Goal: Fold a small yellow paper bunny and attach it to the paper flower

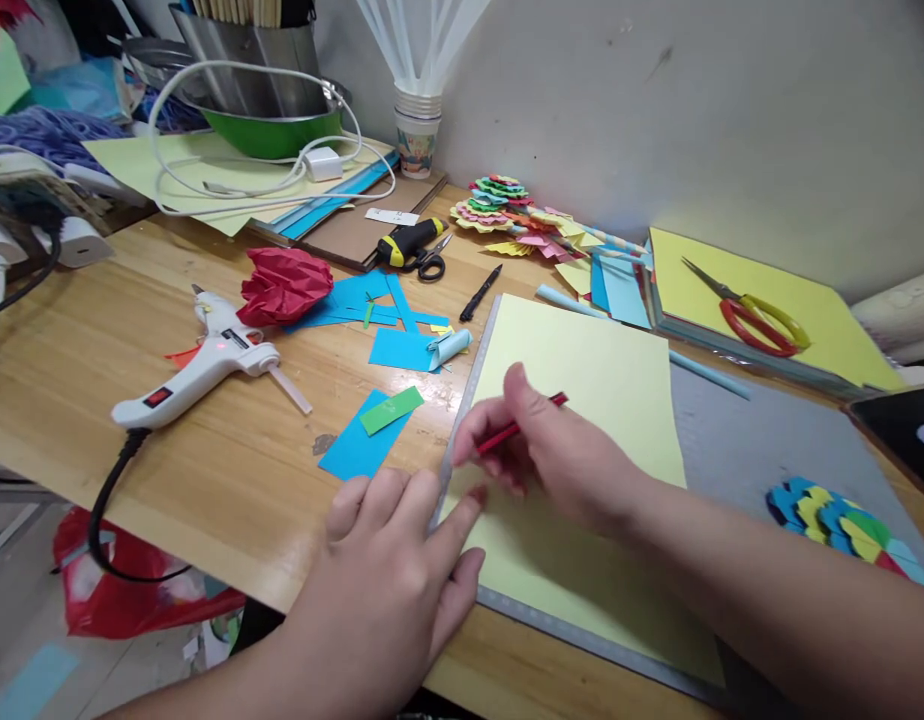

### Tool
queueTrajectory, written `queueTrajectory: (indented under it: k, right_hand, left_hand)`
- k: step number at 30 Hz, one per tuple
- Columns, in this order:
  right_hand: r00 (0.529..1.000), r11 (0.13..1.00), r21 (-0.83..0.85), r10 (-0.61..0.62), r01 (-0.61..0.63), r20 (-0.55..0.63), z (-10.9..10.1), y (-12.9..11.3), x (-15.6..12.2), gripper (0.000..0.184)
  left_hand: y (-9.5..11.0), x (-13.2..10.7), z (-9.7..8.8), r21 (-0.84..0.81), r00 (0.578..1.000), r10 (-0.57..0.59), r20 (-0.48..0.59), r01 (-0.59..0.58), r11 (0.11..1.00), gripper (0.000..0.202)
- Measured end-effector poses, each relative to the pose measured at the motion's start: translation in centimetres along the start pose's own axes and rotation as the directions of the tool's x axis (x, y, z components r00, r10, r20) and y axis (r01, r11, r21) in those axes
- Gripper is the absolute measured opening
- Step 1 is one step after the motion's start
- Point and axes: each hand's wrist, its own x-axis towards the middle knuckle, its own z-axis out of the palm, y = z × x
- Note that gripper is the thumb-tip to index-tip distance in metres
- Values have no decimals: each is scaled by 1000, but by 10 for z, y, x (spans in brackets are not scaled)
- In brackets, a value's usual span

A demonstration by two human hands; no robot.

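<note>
So from my seat, the right hand (567, 460) has a slim red pen (499, 439) caught between its fingers. I can't make out the writing end because the fingers are in the way. The left hand (387, 580) is half curled over the left edge of the pale yellow sheet (589, 350), index finger and thumb parted; its undersides are hidden, so I can't tell if it's pinching anything or just resting there. Sheet's lying flat on the grey mat (739, 440), on the wooden counter (244, 500).

What bugs me most is the sheet skating. If that left hand is only lightly down, a firm stroke could twist the paper. My right forearm also crosses its lower right part, so dragging the arm could crease it or pull it askew. And the left index fingertip sits just below the pen's hidden end, so a slip could mark the finger, or the finger could smudge a line.

Off to the side, the layered blue-and-yellow paper piece (829, 525) is right beside that forearm, easy to brush if I swing wide. The glue gun (184, 385) shows a small red glow, so I'd treat it as hot, and it's up against the crumpled red paper (286, 285). Its cord (102, 505) loops past the counter's edge; snag that and the gun probably gets dragged.
</note>
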Motion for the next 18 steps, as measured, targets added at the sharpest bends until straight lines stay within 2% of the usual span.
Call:
queueTrajectory:
  k: [2,4,7,10,18]
  right_hand:
    - [994,964,-248,-108,96,-35,5,5,5,49]
    - [976,920,-355,-205,167,-71,8,12,8,38]
    - [936,889,-386,-321,246,-144,9,22,10,38]
    - [907,842,-455,-393,290,-149,9,27,9,46]
    - [881,777,-540,-456,324,-127,13,26,5,44]
  left_hand:
    - [0,0,1,-2,1000,2,7,-2,1000,22]
    - [0,0,1,-3,1000,-7,29,7,1000,20]
    - [1,0,1,2,998,-34,52,34,999,19]
    - [0,1,0,20,999,-38,37,37,999,21]
    - [1,-1,0,48,998,-43,52,41,998,21]
